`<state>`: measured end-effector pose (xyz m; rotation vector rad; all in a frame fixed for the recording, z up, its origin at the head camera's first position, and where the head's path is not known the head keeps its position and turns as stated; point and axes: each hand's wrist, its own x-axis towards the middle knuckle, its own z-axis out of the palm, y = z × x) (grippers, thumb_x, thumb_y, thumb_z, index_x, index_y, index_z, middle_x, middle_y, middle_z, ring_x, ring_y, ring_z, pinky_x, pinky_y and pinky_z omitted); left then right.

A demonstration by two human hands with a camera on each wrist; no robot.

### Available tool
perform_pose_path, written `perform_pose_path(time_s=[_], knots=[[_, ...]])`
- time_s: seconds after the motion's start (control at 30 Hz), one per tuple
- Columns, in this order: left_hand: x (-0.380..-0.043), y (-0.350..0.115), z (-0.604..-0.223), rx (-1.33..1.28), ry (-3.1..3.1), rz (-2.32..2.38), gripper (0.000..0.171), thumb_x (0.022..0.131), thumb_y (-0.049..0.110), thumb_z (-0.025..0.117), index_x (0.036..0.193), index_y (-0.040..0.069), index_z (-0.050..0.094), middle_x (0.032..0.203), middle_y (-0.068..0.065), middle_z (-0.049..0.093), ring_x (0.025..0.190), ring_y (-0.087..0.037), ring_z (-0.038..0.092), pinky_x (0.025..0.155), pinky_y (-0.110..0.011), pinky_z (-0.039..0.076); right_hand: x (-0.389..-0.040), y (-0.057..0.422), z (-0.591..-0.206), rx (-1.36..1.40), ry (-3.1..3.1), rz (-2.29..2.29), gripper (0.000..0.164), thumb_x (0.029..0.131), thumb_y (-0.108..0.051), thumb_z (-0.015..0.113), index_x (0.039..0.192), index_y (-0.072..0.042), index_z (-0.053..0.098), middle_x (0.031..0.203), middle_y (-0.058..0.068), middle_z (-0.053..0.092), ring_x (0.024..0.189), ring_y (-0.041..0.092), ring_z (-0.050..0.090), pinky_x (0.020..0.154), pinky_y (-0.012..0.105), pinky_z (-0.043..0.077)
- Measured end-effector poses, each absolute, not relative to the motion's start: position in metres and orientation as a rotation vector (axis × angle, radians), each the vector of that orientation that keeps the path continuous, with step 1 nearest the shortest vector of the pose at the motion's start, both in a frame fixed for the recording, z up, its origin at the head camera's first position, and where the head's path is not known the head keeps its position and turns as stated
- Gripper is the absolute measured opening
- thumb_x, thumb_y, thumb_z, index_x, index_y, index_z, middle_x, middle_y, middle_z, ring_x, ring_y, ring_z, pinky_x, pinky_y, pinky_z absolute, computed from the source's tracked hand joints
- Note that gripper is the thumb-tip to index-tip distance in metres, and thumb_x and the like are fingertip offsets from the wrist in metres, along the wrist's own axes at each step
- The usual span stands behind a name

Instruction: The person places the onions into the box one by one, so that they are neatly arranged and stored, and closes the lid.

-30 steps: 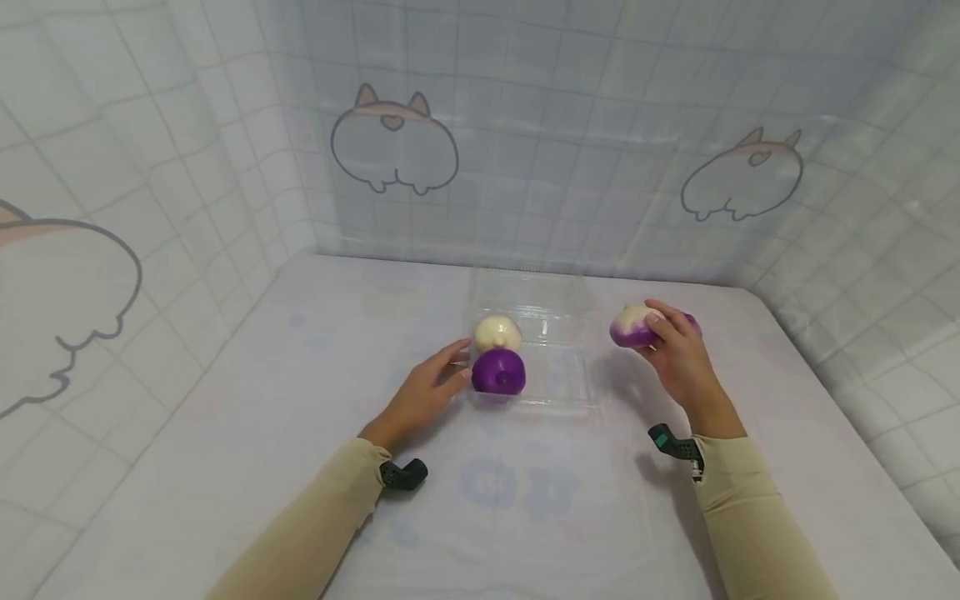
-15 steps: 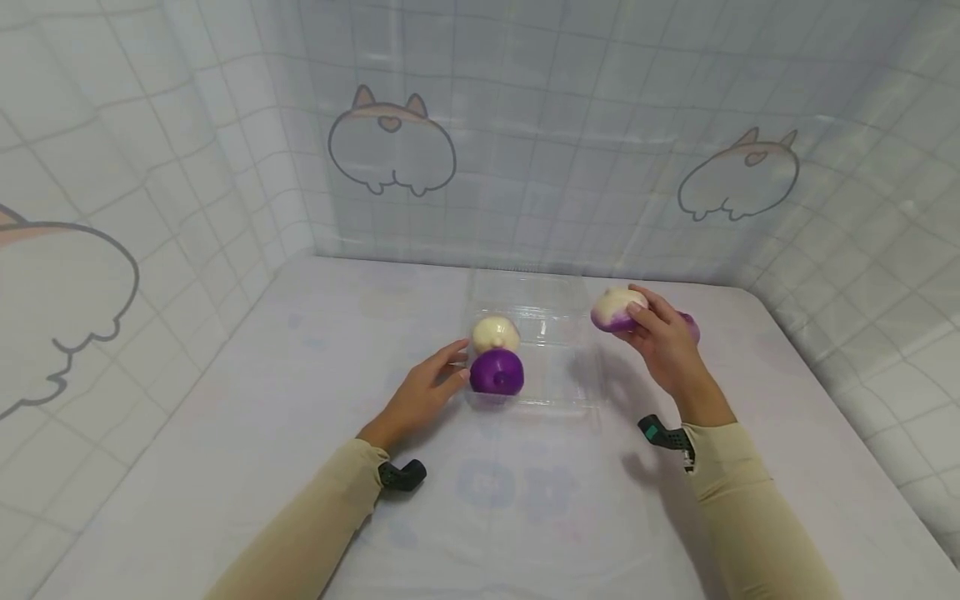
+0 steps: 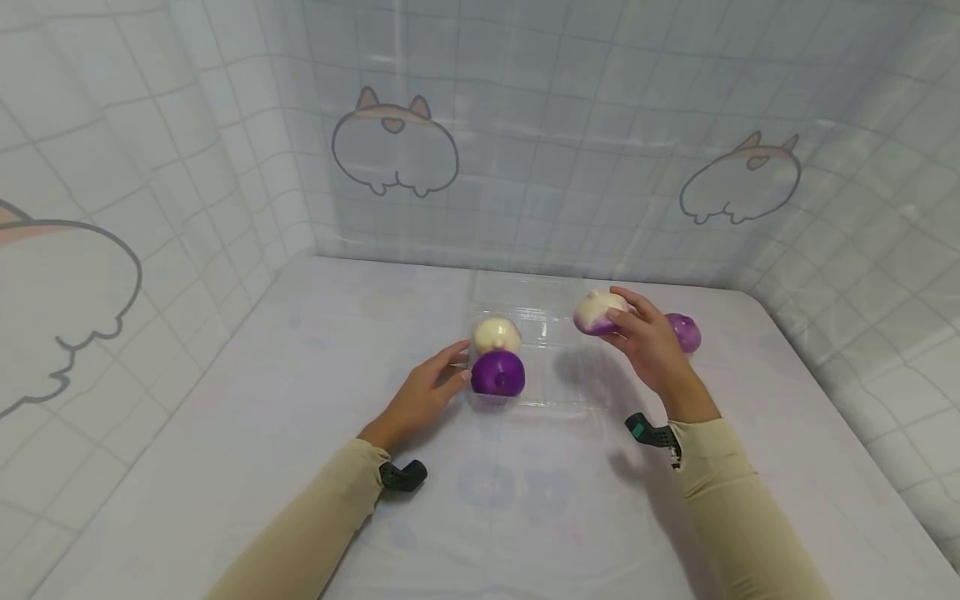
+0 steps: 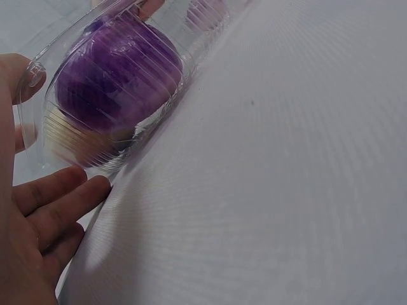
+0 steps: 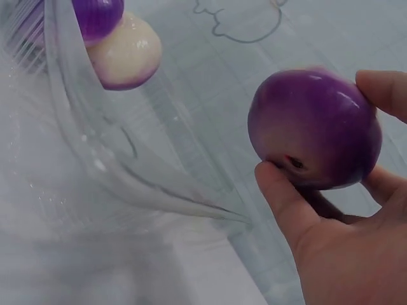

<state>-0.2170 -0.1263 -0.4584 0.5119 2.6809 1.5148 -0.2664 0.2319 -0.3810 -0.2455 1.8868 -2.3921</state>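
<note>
In the head view, my right hand (image 3: 648, 346) holds a glossy purple-and-white turnip (image 3: 597, 312) above the table, right of a clear plastic clamshell box (image 3: 558, 375). Thumb and fingertips grip its sides in the right wrist view, where its purple end (image 5: 311, 127) with a small dark hollow shows. Inside the box, along its left side, sit a whitish turnip (image 3: 497, 333) at the back and a purple one (image 3: 498, 373) in front. My left hand (image 3: 423, 392) rests against the box's left side, fingers loosely spread; in the left wrist view its fingers (image 4: 60, 203) lie close to the ribbed plastic.
Another purple turnip (image 3: 684, 332) lies on the table, behind and right of my right hand. The box's clear lid (image 3: 525, 290) stands open towards the back. A pale cloth (image 3: 525, 517) covers the table, and tile-patterned curtains (image 3: 562, 183) close off the back and sides.
My right hand has carried its turnip left towards the box and a little up, tilting its white end upward. The purple turnip behind it has come into fuller view. My left hand stays put.
</note>
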Motion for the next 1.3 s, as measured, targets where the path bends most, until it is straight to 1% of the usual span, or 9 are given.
perform_pose_path(time_s=[0.27,0.4,0.5,0.7,0.97,1.3], knots=[[-0.217,-0.126,-0.459,0.518,2.691,1.509,0.057,0.102,0.048,0.054,0.154,0.032,0.039,0.142,0.0,0.055,0.133,-0.023,0.05,0.11,-0.052,0.038,-0.27,0.226,-0.383,-0.271,1.925,-2.354,0.041,0.099,-0.003,0.06,0.139,-0.01,0.05,0.131,0.012,0.045,0.114,0.023,0.054,0.092,0.031,0.054],[-0.217,-0.126,-0.459,0.517,2.697,1.507,0.057,0.102,0.048,0.053,0.154,0.033,0.038,0.142,0.0,0.055,0.133,-0.023,0.05,0.11,-0.052,0.038,-0.272,0.223,-0.384,-0.25,1.961,-2.294,0.045,0.1,-0.003,0.058,0.143,-0.005,0.045,0.133,0.012,0.044,0.118,0.025,0.051,0.092,0.031,0.054],[-0.217,-0.126,-0.458,0.521,2.694,1.51,0.057,0.102,0.047,0.054,0.154,0.032,0.038,0.143,0.0,0.055,0.132,-0.023,0.05,0.11,-0.051,0.038,-0.275,0.22,-0.384,-0.246,1.983,-2.249,0.052,0.1,-0.002,0.056,0.148,0.0,0.038,0.136,0.013,0.042,0.12,0.026,0.049,0.093,0.03,0.054],[-0.217,-0.125,-0.457,0.535,2.68,1.518,0.057,0.103,0.044,0.054,0.155,0.029,0.038,0.143,-0.001,0.055,0.131,-0.022,0.052,0.11,-0.05,0.038,-0.276,0.212,-0.386,-0.245,2.033,-2.167,0.06,0.1,-0.003,0.056,0.154,0.002,0.029,0.142,0.017,0.039,0.123,0.026,0.048,0.097,0.028,0.05],[-0.217,-0.125,-0.458,0.54,2.687,1.515,0.057,0.102,0.047,0.054,0.154,0.032,0.038,0.143,0.0,0.055,0.131,-0.021,0.051,0.11,-0.051,0.038,-0.278,0.206,-0.388,-0.283,2.097,-2.134,0.061,0.099,-0.003,0.058,0.153,0.002,0.031,0.143,0.023,0.04,0.121,0.025,0.05,0.095,0.026,0.051],[-0.216,-0.124,-0.456,0.533,2.699,1.504,0.056,0.102,0.044,0.054,0.155,0.03,0.038,0.142,0.0,0.056,0.132,-0.021,0.05,0.111,-0.05,0.038,-0.279,0.206,-0.389,-0.303,2.118,-2.099,0.058,0.098,-0.003,0.057,0.151,0.002,0.034,0.142,0.023,0.041,0.121,0.026,0.051,0.096,0.027,0.051]])
